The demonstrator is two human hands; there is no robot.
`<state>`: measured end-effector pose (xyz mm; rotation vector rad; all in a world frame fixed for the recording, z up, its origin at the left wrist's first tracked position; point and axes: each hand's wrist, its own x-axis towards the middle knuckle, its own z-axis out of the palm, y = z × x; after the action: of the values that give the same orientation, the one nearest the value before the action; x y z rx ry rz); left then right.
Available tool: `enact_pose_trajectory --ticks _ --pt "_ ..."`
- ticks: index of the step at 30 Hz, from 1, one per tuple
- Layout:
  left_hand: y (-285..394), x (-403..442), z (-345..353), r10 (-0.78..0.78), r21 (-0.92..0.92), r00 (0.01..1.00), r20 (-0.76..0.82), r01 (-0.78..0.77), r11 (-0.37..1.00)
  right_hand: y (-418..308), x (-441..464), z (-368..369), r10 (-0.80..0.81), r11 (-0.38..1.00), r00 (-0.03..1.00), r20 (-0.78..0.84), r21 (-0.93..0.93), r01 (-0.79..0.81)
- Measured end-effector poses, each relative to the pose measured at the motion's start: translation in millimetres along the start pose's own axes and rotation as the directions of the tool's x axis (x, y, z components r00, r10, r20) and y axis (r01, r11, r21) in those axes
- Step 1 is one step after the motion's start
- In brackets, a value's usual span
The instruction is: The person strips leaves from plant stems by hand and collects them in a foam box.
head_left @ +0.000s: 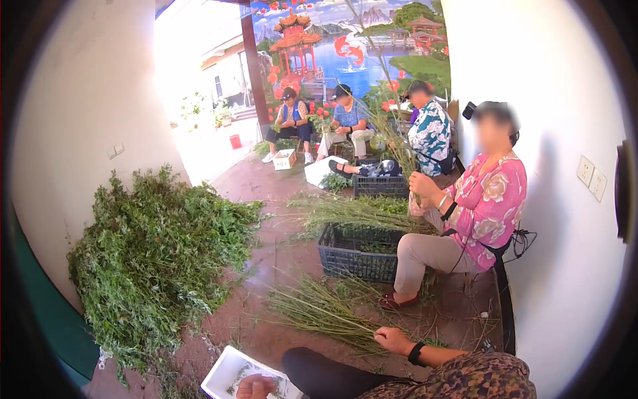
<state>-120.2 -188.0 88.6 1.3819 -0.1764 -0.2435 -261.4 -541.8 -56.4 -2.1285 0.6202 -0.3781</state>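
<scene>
My right hand [395, 340], with a black band on the wrist, is closed at the near end of a bundle of thin green stalks [325, 312] on the floor. Its fingers look curled round stalk ends. At the bottom, my left hand [256, 386] is over a white foam box [228, 364] with small green bits inside. Its fingers are pinched together; what they hold is too small to make out. My dark-trousered knee [312, 366] is between the hands.
A large heap of leafy green plants [159, 266] lies left against the wall. Black crates [355, 263] stand ahead. A co-worker in a pink floral top [495, 199] holds tall stalks [392, 143] upright. Several other people sit farther back, near a white box [284, 159].
</scene>
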Motion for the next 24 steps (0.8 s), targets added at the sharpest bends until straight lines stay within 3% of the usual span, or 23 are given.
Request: enact_pose_trajectory --ticks 5,9,11,12,13,14,16,19,22,24 --pt "7 -5 5 0.018 0.027 1.000 0.004 -0.018 0.999 25 -3 12 -0.008 0.999 1.000 0.023 -0.043 0.009" --pt "2 -4 -4 -0.004 0.067 1.000 -0.019 0.005 0.998 33 -6 10 -0.081 0.991 0.978 -0.191 -0.119 0.059" --pt "-23 0 -15 0.087 0.077 0.993 -0.074 -0.081 0.994 46 -4 11 -0.163 0.983 0.953 -0.255 -0.124 0.135" --pt "-13 -5 -12 0.079 0.146 0.993 -0.091 -0.065 0.987 37 -4 6 -0.077 0.996 0.965 -0.250 -0.068 0.062" --pt "-4 -5 -8 0.058 0.215 0.993 -0.106 -0.034 0.976 32 -2 5 -0.110 0.990 0.952 -0.285 -0.117 0.079" --pt "-2 -6 -10 0.021 0.138 0.992 -0.122 -0.003 0.990 47 1 9 -0.040 0.991 0.971 -0.234 -0.134 0.009" --pt "-7 -4 -17 -0.006 0.012 0.992 -0.126 0.008 1.000 46 6 9 -0.063 0.993 0.963 -0.263 -0.111 0.034" --pt "-14 -3 -27 -0.019 -0.041 0.992 -0.127 0.014 0.999 49 13 12 0.167 0.983 0.960 -0.226 0.118 -0.143" --pt "-15 -1 -26 -0.042 -0.055 0.990 -0.136 0.035 0.998 47 25 12 0.225 0.971 0.958 -0.176 0.121 -0.206" --pt "-18 0 -26 -0.065 -0.048 0.988 -0.140 0.059 0.997 52 35 19 0.181 0.984 0.966 -0.186 0.041 -0.176"
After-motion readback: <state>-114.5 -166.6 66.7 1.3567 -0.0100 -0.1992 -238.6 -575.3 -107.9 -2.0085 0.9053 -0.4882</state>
